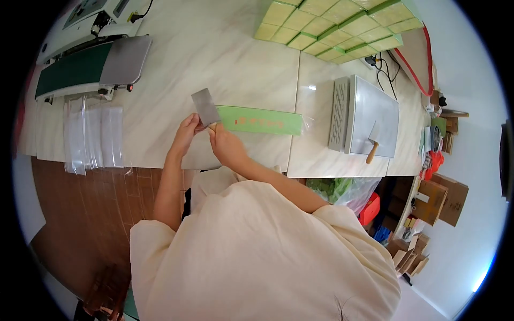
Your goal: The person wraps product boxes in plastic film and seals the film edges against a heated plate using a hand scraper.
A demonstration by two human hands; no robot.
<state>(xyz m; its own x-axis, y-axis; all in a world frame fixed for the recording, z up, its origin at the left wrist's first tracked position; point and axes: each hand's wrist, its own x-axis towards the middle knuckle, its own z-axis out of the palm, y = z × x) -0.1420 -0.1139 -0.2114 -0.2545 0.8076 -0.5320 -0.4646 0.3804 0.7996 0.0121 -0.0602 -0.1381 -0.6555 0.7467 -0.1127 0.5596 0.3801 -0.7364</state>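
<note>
A grey metal plate (205, 106) stands out above both hands, tilted over the left end of a long green strip (261, 120) with reddish printed characters. My left hand (187, 131) is closed at the plate's lower left edge, its fingertips pressed to it. My right hand (228, 146) is closed near the plate's lower corner, around a small light-coloured piece that looks like the plate's handle. Clear film sticks out past the right end of the green strip.
Clear plastic sleeves (93, 134) lie at the left table edge, below a sealing machine (88, 67). Green boxes (337, 27) are stacked at the back. A trowel (373, 143) rests on a metal appliance (375, 96) at right.
</note>
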